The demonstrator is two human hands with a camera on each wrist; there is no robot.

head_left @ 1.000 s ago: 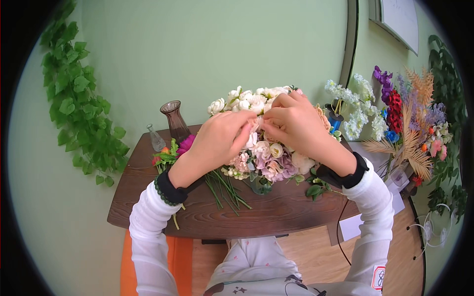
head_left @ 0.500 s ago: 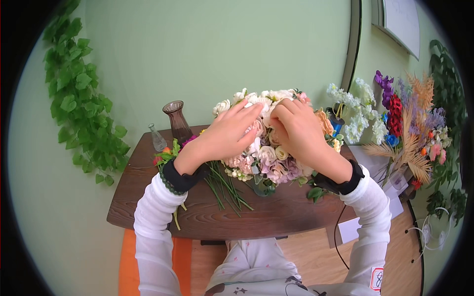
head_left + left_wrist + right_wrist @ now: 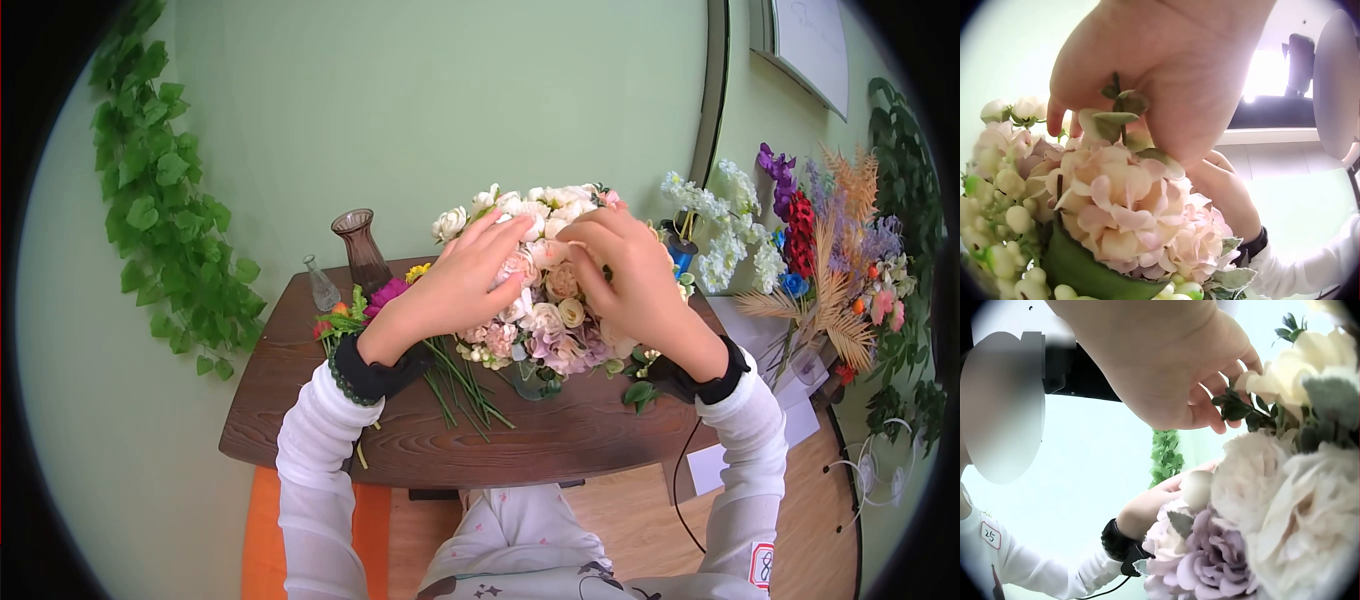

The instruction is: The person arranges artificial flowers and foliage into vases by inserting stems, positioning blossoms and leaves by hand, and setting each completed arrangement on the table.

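A large bouquet of white, pink and lilac flowers stands in a glass vase at the middle of the table. My left hand lies over its left side, fingers extended across the white and pink blooms. On the other side my right hand reaches over the top with fingers loosely bent, touching the blooms. In the left wrist view a pale pink hydrangea sits below the left palm. Dark green leaves show by the right fingertips in the right wrist view.
A brown glass vase and a small clear bottle stand at the table's back left. Loose green stems and a magenta flower lie left of the bouquet. More flowers stand at the right, beside a black cable.
The hands have moved apart from their close position over the blooms. The left fingers have straightened across the flowers, and the right fingers have loosened and spread.
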